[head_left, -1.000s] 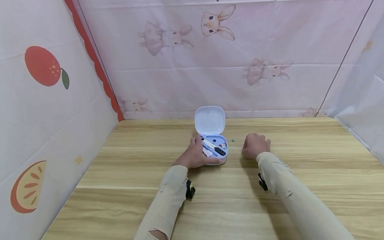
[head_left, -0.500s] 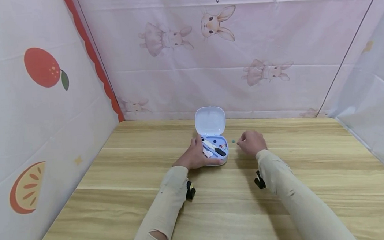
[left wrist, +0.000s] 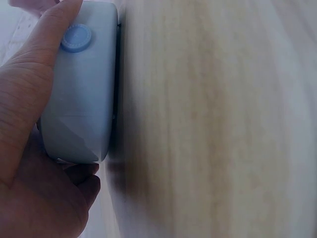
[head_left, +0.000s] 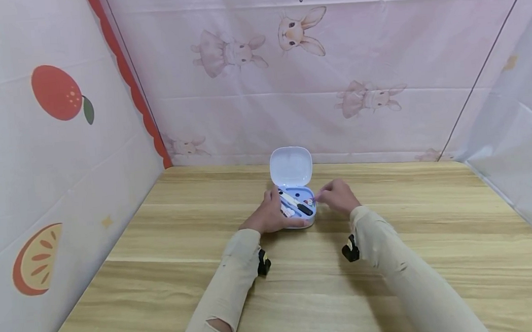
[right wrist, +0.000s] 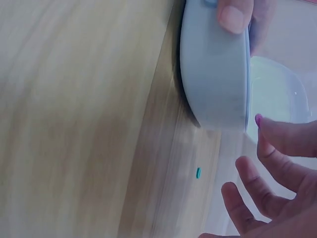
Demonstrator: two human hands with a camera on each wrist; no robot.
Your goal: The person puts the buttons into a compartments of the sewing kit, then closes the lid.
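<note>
A small light-blue case (right wrist: 215, 74) stands on the table with its white lid (head_left: 291, 165) raised at the back. My left hand (head_left: 269, 215) grips the case at its left side, thumb along the front wall near a round blue button catch (left wrist: 76, 37). Inside the case lie a slim white tool with a black end (head_left: 296, 203) and several small pieces. Between thumb and forefinger my right hand (head_left: 338, 197) pinches a tiny pink disc (right wrist: 258, 119), like a small button, at the right rim. Its other fingers are spread.
On the wooden table (head_left: 301, 285), a small teal disc (right wrist: 198, 172) lies just right of the case; the right hand hides it in the head view. A rabbit-print cloth (head_left: 359, 38) hangs behind the table, and a fruit-print cloth (head_left: 55, 163) covers the left side.
My right hand has moved left from the open table, passing over the teal disc, to the right rim of the case. The left hand and the case have stayed in place.
</note>
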